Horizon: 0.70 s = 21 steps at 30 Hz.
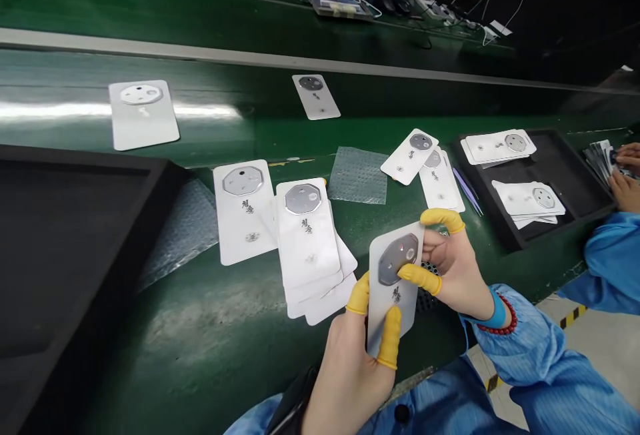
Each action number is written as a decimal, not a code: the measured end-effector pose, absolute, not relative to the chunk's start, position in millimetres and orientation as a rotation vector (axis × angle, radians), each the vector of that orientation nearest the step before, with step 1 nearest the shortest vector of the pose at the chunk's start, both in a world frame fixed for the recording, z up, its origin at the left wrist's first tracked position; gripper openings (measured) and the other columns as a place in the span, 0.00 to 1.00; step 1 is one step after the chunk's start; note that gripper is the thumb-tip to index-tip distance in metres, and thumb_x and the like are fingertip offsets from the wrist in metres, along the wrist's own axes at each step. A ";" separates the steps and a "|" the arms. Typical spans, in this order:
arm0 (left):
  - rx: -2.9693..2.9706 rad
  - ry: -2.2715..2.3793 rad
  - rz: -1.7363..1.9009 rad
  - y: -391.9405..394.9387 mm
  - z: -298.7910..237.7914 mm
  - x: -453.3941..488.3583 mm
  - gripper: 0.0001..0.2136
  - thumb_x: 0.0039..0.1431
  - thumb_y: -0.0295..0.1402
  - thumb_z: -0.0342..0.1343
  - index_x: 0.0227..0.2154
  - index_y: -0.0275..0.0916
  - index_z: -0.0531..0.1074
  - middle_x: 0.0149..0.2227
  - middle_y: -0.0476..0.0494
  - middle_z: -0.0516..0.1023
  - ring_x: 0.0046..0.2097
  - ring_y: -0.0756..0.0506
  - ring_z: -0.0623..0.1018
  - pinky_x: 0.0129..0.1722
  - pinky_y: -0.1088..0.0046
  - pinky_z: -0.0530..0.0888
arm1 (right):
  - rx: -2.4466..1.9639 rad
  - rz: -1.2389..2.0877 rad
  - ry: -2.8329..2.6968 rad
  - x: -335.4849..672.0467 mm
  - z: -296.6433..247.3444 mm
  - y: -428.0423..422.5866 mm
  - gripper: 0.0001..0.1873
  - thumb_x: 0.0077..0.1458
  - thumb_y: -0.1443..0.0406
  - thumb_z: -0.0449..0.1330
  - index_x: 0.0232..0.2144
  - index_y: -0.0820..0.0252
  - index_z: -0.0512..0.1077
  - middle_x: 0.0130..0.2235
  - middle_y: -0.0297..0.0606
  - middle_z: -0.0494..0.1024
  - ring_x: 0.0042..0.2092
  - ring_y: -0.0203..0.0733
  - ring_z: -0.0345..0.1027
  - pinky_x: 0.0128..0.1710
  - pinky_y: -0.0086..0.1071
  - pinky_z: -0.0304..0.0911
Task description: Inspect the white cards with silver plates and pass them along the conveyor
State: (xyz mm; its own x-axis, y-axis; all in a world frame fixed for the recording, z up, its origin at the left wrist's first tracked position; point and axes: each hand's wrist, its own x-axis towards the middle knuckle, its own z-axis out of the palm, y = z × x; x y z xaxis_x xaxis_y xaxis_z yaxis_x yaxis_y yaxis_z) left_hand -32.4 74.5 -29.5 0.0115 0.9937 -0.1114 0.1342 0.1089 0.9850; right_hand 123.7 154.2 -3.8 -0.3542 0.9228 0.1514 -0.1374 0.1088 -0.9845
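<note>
Between my two hands a white phone back panel (393,315) is held tilted, its grey octagonal camera area and dark lettering facing me. My left hand (357,361) pinches its lower left side, with yellow finger cots on the thumb and a finger. At the upper right edge, my right hand (453,265) grips it, its cot-covered thumb near the camera area. Beside them lies an overlapping stack of similar panels (309,248), with a single panel (246,228) to its left. Two more panels (411,156) overlap beyond my right hand.
A black tray (580,178) with panel stacks stands right, purple tweezers (467,191) beside it. Another black tray (65,255) fills the left. Bubble wrap (359,176) lies mid-bench. Two panels (144,121) rest on the conveyor (225,95). A co-worker's hands (625,178) are at far right.
</note>
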 end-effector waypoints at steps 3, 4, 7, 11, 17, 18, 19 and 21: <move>1.217 1.335 1.048 73.0 -30.2 -33.7 0.25 0.56 0.32 0.59 0.58 0.42 0.65 0.47 0.36 0.78 0.49 0.35 0.77 0.47 0.59 0.76 | -0.855 1.462 -1.430 127.2 0.4 154.3 0.30 0.50 0.62 0.70 0.47 0.50 0.55 0.35 0.31 0.77 0.37 0.39 0.78 0.41 0.36 0.75; 1.214 1.335 1.041 72.5 -30.2 -34.1 0.25 0.56 0.31 0.60 0.57 0.42 0.66 0.46 0.36 0.79 0.49 0.35 0.77 0.47 0.59 0.76 | -0.863 1.471 -1.433 128.7 1.6 154.0 0.31 0.50 0.62 0.70 0.48 0.50 0.55 0.35 0.31 0.77 0.37 0.39 0.78 0.41 0.37 0.76; 1.201 1.332 1.003 71.1 -28.3 -34.7 0.24 0.56 0.32 0.59 0.57 0.43 0.67 0.44 0.37 0.80 0.50 0.35 0.77 0.47 0.58 0.76 | -0.869 1.512 -1.448 132.7 5.6 153.1 0.33 0.52 0.64 0.68 0.53 0.50 0.54 0.38 0.33 0.79 0.37 0.39 0.79 0.39 0.35 0.76; 1.176 1.326 0.983 70.4 -23.9 -33.6 0.23 0.58 0.33 0.58 0.58 0.43 0.66 0.45 0.38 0.80 0.49 0.36 0.78 0.47 0.59 0.77 | -0.901 1.556 -1.473 136.1 11.0 153.9 0.29 0.54 0.68 0.66 0.53 0.50 0.57 0.36 0.32 0.78 0.36 0.38 0.77 0.38 0.33 0.77; 1.201 1.326 0.947 71.3 -24.7 -35.2 0.24 0.56 0.31 0.60 0.56 0.43 0.68 0.42 0.39 0.81 0.49 0.35 0.78 0.48 0.58 0.77 | -0.897 1.715 -1.431 139.6 12.9 159.1 0.28 0.51 0.70 0.67 0.50 0.51 0.60 0.34 0.30 0.76 0.34 0.35 0.76 0.36 0.29 0.76; 1.192 1.329 0.943 70.8 -25.1 -35.7 0.24 0.56 0.31 0.60 0.56 0.43 0.68 0.42 0.39 0.81 0.49 0.35 0.78 0.47 0.58 0.77 | -0.892 1.731 -1.432 140.2 13.0 159.5 0.28 0.50 0.69 0.68 0.50 0.52 0.60 0.35 0.31 0.76 0.34 0.35 0.76 0.36 0.29 0.76; 1.179 1.332 0.943 70.0 -25.4 -35.9 0.24 0.55 0.31 0.60 0.56 0.43 0.68 0.43 0.39 0.81 0.49 0.35 0.79 0.47 0.57 0.77 | -0.888 1.735 -1.441 140.9 13.3 159.6 0.28 0.50 0.69 0.68 0.50 0.52 0.61 0.36 0.32 0.76 0.35 0.35 0.76 0.37 0.29 0.76; 1.146 1.348 0.955 67.8 -25.4 -35.9 0.23 0.55 0.32 0.60 0.55 0.43 0.69 0.45 0.38 0.80 0.49 0.35 0.78 0.47 0.58 0.78 | -0.889 1.714 -1.480 142.5 14.5 158.9 0.27 0.51 0.68 0.67 0.50 0.52 0.62 0.39 0.33 0.75 0.37 0.35 0.76 0.38 0.29 0.76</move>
State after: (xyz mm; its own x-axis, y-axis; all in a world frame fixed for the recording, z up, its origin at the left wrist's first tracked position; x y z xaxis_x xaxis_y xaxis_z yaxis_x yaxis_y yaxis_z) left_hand -35.9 67.8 -25.4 0.0373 0.9746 -0.2209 0.1155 0.2154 0.9697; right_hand 142.5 158.9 14.5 -0.5243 0.8496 -0.0566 -0.0677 -0.1078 -0.9919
